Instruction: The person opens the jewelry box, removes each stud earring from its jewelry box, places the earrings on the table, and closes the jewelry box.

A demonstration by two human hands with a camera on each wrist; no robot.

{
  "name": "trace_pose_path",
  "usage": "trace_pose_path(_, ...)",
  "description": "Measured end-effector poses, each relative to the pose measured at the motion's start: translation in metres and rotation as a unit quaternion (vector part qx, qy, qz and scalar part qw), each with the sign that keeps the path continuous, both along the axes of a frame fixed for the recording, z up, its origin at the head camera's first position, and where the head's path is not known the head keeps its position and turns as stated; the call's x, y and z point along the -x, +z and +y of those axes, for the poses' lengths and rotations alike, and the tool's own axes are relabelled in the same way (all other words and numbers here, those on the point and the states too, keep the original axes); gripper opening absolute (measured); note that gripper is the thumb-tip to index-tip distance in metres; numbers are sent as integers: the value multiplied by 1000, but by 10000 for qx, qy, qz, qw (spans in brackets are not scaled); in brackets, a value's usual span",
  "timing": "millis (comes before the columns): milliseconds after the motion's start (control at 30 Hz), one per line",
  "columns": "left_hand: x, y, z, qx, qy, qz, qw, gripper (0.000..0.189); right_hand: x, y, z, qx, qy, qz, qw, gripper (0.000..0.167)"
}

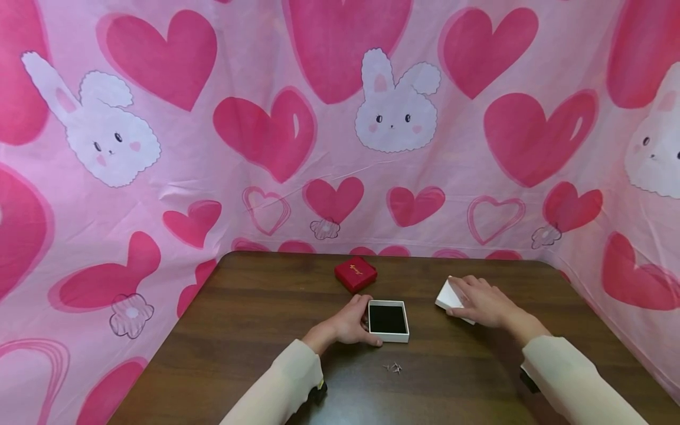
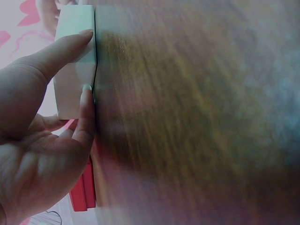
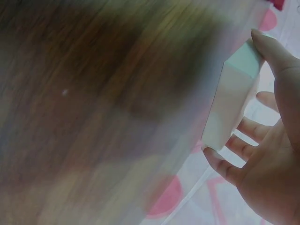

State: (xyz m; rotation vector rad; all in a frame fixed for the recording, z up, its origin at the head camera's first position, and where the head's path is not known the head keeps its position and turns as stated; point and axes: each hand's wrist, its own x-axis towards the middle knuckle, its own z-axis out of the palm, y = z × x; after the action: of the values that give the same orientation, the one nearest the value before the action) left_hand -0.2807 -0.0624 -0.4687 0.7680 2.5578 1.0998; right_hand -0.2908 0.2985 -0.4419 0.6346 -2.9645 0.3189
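On the brown table, my left hand (image 1: 347, 323) grips the left side of an open white box (image 1: 392, 339). The inside of that box is black. In the left wrist view, the thumb lies along the box's wall (image 2: 70, 96) and another fingertip touches it lower down. Off to the right, my right hand (image 1: 486, 302) holds a white box lid (image 1: 448, 297) between thumb and fingers. The right wrist view shows the lid (image 3: 227, 101) tilted, with the thumb at one end and a finger at the other. My right palm hides part of it in the head view.
Behind the white box sits a closed red box (image 1: 356, 274) with gold lettering. Several tiny metal pieces (image 1: 395, 368), too small to identify, lie near the front of the table (image 1: 255, 319). A pink cloth (image 1: 329, 159) with hearts and rabbits hangs around the table.
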Motion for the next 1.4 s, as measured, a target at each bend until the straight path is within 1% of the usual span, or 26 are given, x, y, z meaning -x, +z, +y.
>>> trace_pose_path(233, 0, 1, 0, 10, 18, -8, 10000, 82, -4, 7, -15, 60, 258, 165, 9995, 88)
trace_pose_path(500, 2, -2, -1, -9, 50, -104, 9999, 82, -10, 13, -31, 73, 386, 112, 9992, 86)
trace_pose_path(633, 1, -1, -1, -62, 16, -69, 10000, 83, -12, 15, -37, 81, 475, 156, 9987, 84)
trace_pose_path(900, 0, 1, -1, -106, -22, -67, 9999, 83, -13, 12, -42, 129, 566, -17, 9983, 86)
trace_pose_path(1200, 1, -1, 0, -114, 9, -42, 9999, 81, -18, 11, -49, 75, 745, 200, 9970, 83)
trace_pose_path(1400, 0, -1, 0, -122, 8, -16, 9999, 82, -21, 11, -55, 74, 770, 138, 9969, 83)
